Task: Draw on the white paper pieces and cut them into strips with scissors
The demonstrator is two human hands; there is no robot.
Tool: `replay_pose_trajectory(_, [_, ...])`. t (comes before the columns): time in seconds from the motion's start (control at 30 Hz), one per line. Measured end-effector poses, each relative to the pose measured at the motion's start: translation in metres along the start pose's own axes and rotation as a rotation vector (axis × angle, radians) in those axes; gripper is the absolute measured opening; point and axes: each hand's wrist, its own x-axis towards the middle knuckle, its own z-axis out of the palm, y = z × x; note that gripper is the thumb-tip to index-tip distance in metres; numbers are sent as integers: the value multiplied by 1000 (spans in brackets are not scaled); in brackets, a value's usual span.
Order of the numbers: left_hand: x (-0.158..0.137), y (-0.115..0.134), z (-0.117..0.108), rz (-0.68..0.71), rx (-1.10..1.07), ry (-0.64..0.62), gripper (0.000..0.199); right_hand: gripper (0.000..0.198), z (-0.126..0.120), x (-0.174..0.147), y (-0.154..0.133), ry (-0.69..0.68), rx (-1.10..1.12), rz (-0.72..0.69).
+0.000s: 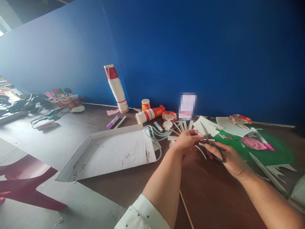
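My right hand (221,156) is closed around the dark handles of a pair of scissors (206,137), whose blades point up and to the left, slightly apart. Close to the blades, my left hand (187,140) pinches white paper cut into strips (184,126); the narrow strips fan out beyond my fingers. Most of this paper is hidden behind the hand. One thin curled strip (202,152) hangs between my two hands. Just past my left hand, a paper figure (168,121) with a red and white ring behind it lies among white scraps.
A shallow white cardboard box lid (109,149) lies left. Behind it stand a tall stack of paper cups (116,90) and fallen cups (150,114) by the blue partition (166,47). Green paper (278,149), a pink piece (254,143) and white offcuts lie right. A wooden stick (186,208) lies in front.
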Motion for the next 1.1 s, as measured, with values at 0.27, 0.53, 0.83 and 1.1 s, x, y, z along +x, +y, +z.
replay_pose_trajectory(0.27, [5,-5,-1,32,5,15,33,46,-1,0,3,9,5,-13])
replay_pose_trajectory(0.53, [5,-7,-2,50,8,16,27,48,-2,1,4,11,-39,-31])
replay_pose_trajectory(0.83, [6,-6,-3,58,74,53,26,50,-3,-1,-2,-30,-32,-21])
replay_pose_trajectory(1.1, [7,-4,-5,60,155,58,24,50,-3,1,4,-37,3,-13])
